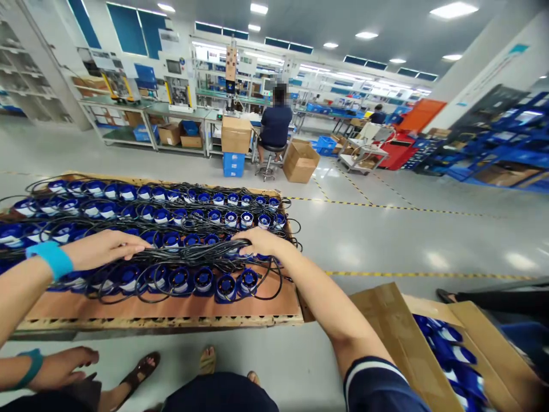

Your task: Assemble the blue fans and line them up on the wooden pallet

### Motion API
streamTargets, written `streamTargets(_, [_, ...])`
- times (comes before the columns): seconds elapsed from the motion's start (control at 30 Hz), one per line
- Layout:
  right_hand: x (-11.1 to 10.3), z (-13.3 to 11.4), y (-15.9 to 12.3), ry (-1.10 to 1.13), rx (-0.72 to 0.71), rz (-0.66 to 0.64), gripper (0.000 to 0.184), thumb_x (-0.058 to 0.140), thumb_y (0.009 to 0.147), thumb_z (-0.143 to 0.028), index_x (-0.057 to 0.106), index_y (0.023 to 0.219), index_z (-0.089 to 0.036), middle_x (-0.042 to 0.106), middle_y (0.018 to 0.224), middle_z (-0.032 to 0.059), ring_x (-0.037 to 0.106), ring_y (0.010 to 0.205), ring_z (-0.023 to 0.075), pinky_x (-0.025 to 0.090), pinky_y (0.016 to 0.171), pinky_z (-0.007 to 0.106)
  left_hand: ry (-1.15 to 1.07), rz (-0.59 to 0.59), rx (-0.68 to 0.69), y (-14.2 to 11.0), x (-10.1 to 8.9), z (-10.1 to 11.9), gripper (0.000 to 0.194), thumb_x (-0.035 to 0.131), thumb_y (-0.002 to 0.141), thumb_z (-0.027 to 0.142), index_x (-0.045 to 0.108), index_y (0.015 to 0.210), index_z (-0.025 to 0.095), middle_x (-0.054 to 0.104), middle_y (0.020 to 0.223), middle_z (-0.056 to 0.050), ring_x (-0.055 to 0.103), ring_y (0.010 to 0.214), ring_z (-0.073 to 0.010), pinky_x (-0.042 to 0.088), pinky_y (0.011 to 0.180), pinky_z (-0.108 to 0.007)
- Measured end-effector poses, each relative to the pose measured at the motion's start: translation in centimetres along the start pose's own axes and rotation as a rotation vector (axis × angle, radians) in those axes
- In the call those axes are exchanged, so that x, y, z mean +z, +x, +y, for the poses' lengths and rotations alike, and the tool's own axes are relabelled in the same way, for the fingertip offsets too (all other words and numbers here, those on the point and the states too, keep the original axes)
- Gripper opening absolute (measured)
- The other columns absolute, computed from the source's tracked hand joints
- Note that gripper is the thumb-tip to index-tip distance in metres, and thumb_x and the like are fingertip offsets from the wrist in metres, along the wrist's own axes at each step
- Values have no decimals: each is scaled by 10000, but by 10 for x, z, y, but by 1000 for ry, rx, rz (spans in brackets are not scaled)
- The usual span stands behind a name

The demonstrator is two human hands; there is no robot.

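A thick bundle of black cables (pixel 193 252) stretches across the front rows of blue round parts with white labels (pixel 179 279). My right hand (pixel 259 241) is wrapped around the right end of this bundle. At its left end, my left hand (pixel 105 250), with a light-blue wristband (pixel 50 258), pinches the cables between thumb and fingers. Beneath and behind the bundle, the blue parts stand in several rows, their cables looping between them. Part of the rows is hidden by my hands and the cables.
The parts stand on a low pallet with a brown sheet (pixel 257 309). An open carton (pixel 386 337) of blue parts sits at the right. A co-worker's hand (pixel 64 366) shows at lower left. Behind, a seated person (pixel 277 126) is near cartons (pixel 301 161) and workbenches.
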State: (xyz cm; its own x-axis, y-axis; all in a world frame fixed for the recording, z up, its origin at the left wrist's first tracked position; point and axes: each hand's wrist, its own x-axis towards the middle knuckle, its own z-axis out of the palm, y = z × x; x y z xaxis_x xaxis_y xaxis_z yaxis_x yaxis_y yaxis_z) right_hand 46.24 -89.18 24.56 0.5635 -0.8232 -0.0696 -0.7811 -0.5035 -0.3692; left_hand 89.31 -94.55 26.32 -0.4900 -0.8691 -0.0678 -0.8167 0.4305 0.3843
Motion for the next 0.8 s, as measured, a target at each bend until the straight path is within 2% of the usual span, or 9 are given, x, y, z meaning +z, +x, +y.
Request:
streamTargets(0.1, [36, 17, 14, -48, 152, -86, 341, 623, 964, -296, 618, 1302, -247, 753, 1000, 1, 696, 733, 124, 507, 757, 218, 57, -231, 113, 37, 24, -35, 698, 432, 878, 667, 723, 1121, 81, 770, 1016, -31, 657, 965, -180, 477, 954, -309])
streamTargets(0.2, [63, 24, 17, -132, 215, -88, 289, 549, 995, -248, 664, 1256, -294, 755, 997, 23, 712, 844, 165, 501, 764, 232, 75, -234, 133, 60, 62, -58, 663, 415, 878, 689, 767, 1025, 146, 780, 1030, -52, 677, 956, -201, 485, 937, -285])
streamTargets(0.3, [83, 29, 9, -297, 239, -108, 368, 498, 1020, -316, 579, 1373, -379, 744, 1016, 56, 710, 862, 207, 511, 731, 275, 115, -206, 125, 71, 94, -73, 623, 419, 842, 727, 793, 892, 232, 787, 982, -45, 688, 941, -226, 503, 899, -286])
streamTargets(0.4, [97, 32, -1, -487, 195, -87, 462, 497, 1023, -313, 451, 1473, -407, 718, 1086, 57, 684, 905, 195, 511, 763, 280, 176, -150, 182, 73, 105, -86, 588, 390, 887, 680, 793, 860, 253, 782, 1003, -26, 663, 987, -216, 494, 919, -291])
streamTargets(0.47, [99, 32, -6, -521, 150, -2, 502, 583, 978, -242, 488, 1449, -388, 702, 1117, 46, 644, 1009, 194, 496, 848, 294, 258, -97, 218, 71, 101, -87, 610, 336, 931, 633, 794, 843, 239, 775, 981, -30, 654, 974, -210, 495, 921, -316])
streamTargets(0.53, [94, 29, -11, -479, 126, 115, 512, 696, 908, -225, 564, 1386, -351, 678, 1173, 43, 596, 1088, 198, 469, 930, 316, 344, 49, 217, 67, 96, -74, 658, 275, 953, 615, 794, 897, 214, 761, 1000, -63, 663, 943, -230, 510, 919, -376])
streamTargets(0.63, [80, 21, -30, -267, 193, 342, 414, 739, 889, -314, 642, 1288, -256, 670, 1179, 59, 588, 1059, 183, 446, 973, 325, 314, 229, 297, 63, 104, -28, 651, 275, 965, 611, 718, 1194, 191, 727, 1127, -106, 662, 1011, -268, 504, 976, -441])
streamTargets(0.73, [85, 5, -71, 37, 422, 734, 297, 543, 1010, -373, 667, 1204, -186, 700, 1057, 68, 617, 924, 155, 473, 893, 287, 185, 74, 453, 68, 133, 16, 565, 328, 962, 574, 683, 1272, 262, 708, 1219, -69, 651, 1104, -262, 493, 1023, -414])
streamTargets(0.8, [112, -10, -108, 191, 655, 1013, 326, 451, 1036, -375, 678, 1128, -160, 707, 978, 70, 617, 826, 151, 489, 795, 266, 100, -25, 485, 78, 157, 26, 526, 318, 960, 523, 752, 1140, 288, 722, 1198, -36, 679, 1062, -236, 522, 996, -360])
